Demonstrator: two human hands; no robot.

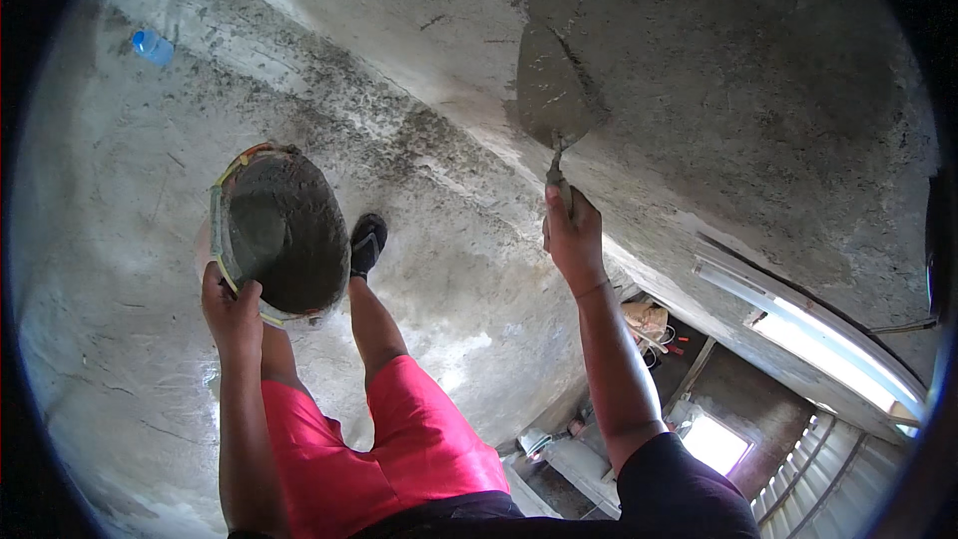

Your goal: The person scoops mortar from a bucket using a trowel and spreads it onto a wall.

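Broad gray trowel [554,95], mortar-specked, at right-side wall [728,90]; blade lies far of right hand [574,240], clamped on handle. Left hand [232,311] clamps near rim of round bucket [217,225], gray mortar [257,230] inside.

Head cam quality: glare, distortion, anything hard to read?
Head view: black fisheye border; long window at right bowed and blown out; square opening at lower right washed white; trowel outline readable but grey on grey wall; inside of bucket dim.

The wall [738,90] is matt and rough, the bottle [153,47] plastic, the smeared trowel [552,90] probably metal
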